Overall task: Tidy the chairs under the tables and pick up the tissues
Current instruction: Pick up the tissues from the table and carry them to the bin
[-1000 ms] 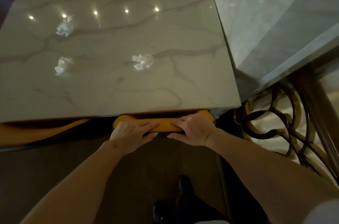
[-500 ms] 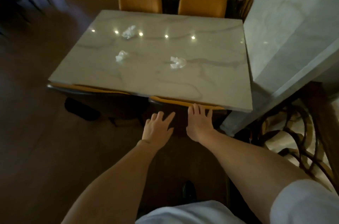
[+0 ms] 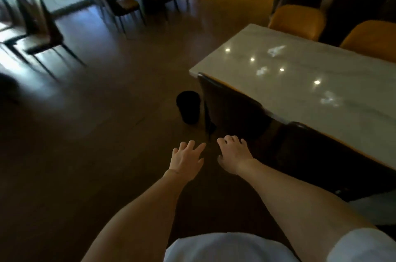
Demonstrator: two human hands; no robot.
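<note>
A pale marble table point(image 3: 304, 90) fills the right side, with three crumpled white tissues on it: a far tissue point(image 3: 276, 49), a middle tissue point(image 3: 261, 71) and a near tissue point(image 3: 330, 98). Two dark-backed chairs stand along its near edge, the left chair point(image 3: 229, 107) and the right chair point(image 3: 317, 150), both close against the table. My left hand point(image 3: 186, 159) hovers over the floor with fingers spread, holding nothing. My right hand point(image 3: 234, 154) hangs beside it with fingers loosely bent, just short of the left chair's back, empty.
A small black bin point(image 3: 189, 109) stands on the dark floor by the table's corner. Two orange chairs point(image 3: 297, 20) sit at the table's far side. More dark chairs point(image 3: 42, 34) and tables stand at the back left and top right.
Both hands let go of the orange chair top and drew back, fingers spread. The view swung left, so the table now sits at the right and the open floor and bin show.
</note>
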